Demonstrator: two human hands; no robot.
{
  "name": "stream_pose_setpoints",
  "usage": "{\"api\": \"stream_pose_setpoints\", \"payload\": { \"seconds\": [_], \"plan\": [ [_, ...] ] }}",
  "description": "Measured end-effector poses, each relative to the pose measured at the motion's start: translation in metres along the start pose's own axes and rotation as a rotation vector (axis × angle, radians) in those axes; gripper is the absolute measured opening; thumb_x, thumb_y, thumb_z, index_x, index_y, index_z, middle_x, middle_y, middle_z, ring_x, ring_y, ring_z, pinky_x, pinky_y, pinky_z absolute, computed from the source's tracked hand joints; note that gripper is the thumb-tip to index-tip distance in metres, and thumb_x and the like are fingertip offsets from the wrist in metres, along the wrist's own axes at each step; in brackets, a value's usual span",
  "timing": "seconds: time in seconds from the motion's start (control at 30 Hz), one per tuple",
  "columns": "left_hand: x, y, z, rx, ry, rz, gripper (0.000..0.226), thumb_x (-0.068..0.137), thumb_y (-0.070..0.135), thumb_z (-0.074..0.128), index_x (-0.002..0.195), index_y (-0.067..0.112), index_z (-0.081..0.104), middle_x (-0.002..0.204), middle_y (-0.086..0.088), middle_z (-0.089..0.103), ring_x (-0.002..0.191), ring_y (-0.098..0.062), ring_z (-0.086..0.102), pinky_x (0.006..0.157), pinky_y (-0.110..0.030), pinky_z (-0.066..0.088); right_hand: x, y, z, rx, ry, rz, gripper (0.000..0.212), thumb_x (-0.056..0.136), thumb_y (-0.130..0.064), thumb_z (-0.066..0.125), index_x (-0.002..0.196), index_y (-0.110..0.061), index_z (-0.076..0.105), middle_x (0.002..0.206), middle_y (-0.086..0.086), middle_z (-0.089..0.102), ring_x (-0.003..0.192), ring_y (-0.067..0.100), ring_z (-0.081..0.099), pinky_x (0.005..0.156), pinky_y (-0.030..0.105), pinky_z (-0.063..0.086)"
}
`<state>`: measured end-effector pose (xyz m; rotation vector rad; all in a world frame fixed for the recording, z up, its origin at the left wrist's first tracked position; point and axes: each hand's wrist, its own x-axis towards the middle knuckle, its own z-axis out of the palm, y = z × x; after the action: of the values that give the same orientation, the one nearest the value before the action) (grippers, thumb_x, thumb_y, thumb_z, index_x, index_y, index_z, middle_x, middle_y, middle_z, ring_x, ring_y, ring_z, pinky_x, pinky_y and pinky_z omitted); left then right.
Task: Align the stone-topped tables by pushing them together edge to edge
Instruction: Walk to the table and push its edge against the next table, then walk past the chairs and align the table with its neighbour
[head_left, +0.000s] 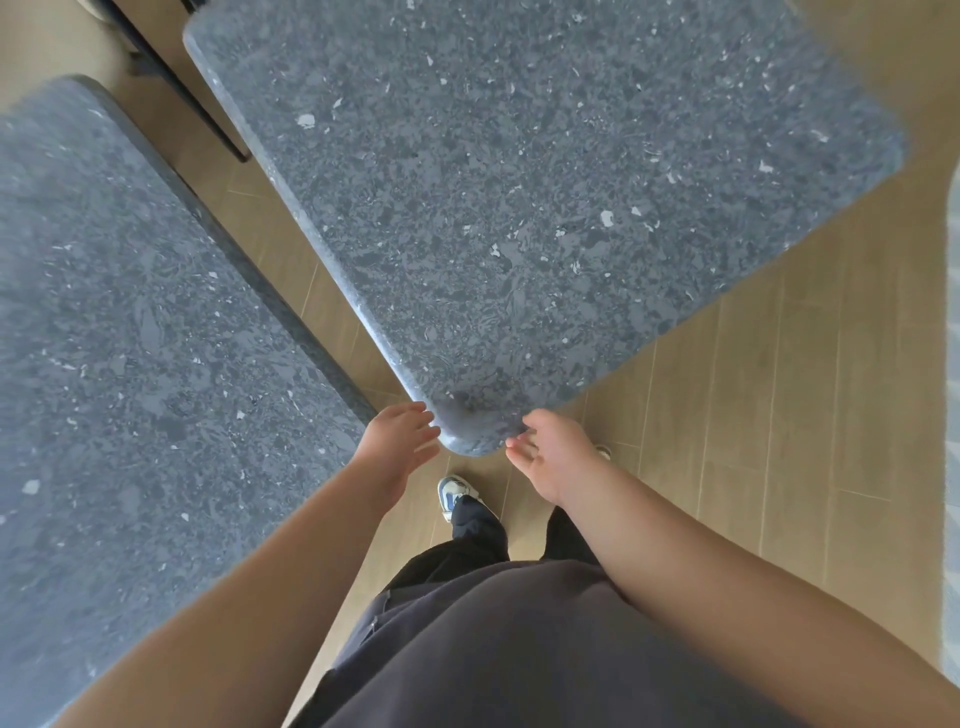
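Observation:
Two dark grey speckled stone-topped tables fill the head view. One table (119, 338) lies along the left. The other table (545, 197) sits in the middle, turned at an angle, its rounded near corner pointing at me. A wedge-shaped gap of floor separates them. My left hand (397, 447) is at the left side of that corner, fingers straight and relaxed, fingertips at the edge. My right hand (550, 449) is at the right side of the corner, fingers loosely extended and close to the rim. Neither hand holds anything.
Light wood-plank floor (779, 441) spreads to the right and between the tables. A black table frame or leg (176, 78) shows in the gap at the upper left. My feet and dark trousers (467, 519) stand just below the corner. A pale surface edge (953, 364) runs along the far right.

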<state>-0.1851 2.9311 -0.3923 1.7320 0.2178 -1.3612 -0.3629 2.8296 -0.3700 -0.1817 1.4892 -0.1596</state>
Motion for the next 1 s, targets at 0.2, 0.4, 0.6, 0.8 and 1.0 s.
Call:
{"api": "stream_pose_setpoints", "payload": {
  "seconds": [0.2, 0.4, 0.6, 0.8, 1.0],
  "plan": [
    [-0.024, 0.013, 0.044, -0.029, 0.016, 0.002, 0.022, 0.1, -0.001, 0.047, 0.114, 0.004, 0.063, 0.109, -0.013, 0.073, 0.093, -0.025, 0.075, 0.071, -0.036, 0.06, -0.028, -0.037, -0.014, -0.05, -0.073, -0.133, 0.029, 0.102, -0.004, 0.044, 0.128, -0.002, 0.056, 0.123, 0.017, 0.064, 0.117, 0.026, 0.062, 0.106, 0.04, 0.049],
    [-0.067, 0.043, 0.127, -0.011, -0.027, 0.183, 0.023, 0.1, -0.003, 0.043, 0.109, 0.006, 0.062, 0.109, -0.017, 0.072, 0.097, -0.031, 0.072, 0.085, -0.043, 0.058, -0.066, -0.108, -0.072, -0.091, -0.175, -0.323, 0.027, 0.1, 0.002, 0.038, 0.116, -0.009, 0.057, 0.096, 0.008, 0.065, 0.092, 0.021, 0.064, 0.094, 0.04, 0.054],
    [-0.111, 0.062, 0.253, 0.073, -0.137, 0.367, 0.022, 0.101, 0.0, 0.045, 0.109, 0.008, 0.064, 0.099, -0.009, 0.076, 0.092, -0.026, 0.075, 0.078, -0.037, 0.06, -0.092, -0.2, -0.173, -0.098, -0.171, -0.547, 0.028, 0.098, 0.004, 0.038, 0.109, -0.012, 0.058, 0.086, 0.006, 0.066, 0.077, 0.018, 0.064, 0.077, 0.033, 0.057],
    [-0.15, 0.085, 0.371, 0.101, -0.305, 0.493, 0.021, 0.101, 0.0, 0.046, 0.11, 0.008, 0.063, 0.097, -0.007, 0.076, 0.09, -0.025, 0.074, 0.077, -0.036, 0.059, -0.118, -0.27, -0.258, -0.081, -0.138, -0.733, 0.029, 0.094, 0.003, 0.038, 0.102, -0.015, 0.059, 0.082, 0.005, 0.066, 0.072, 0.016, 0.064, 0.067, 0.028, 0.054],
    [-0.158, 0.117, 0.466, 0.199, -0.406, 0.58, 0.024, 0.102, -0.001, 0.043, 0.113, 0.008, 0.062, 0.099, -0.008, 0.074, 0.092, -0.025, 0.072, 0.08, -0.038, 0.058, -0.125, -0.334, -0.31, 0.017, -0.103, -0.827, 0.029, 0.093, 0.004, 0.039, 0.099, -0.015, 0.061, 0.07, -0.002, 0.068, 0.061, 0.01, 0.063, 0.06, 0.022, 0.054]
  ]
}}
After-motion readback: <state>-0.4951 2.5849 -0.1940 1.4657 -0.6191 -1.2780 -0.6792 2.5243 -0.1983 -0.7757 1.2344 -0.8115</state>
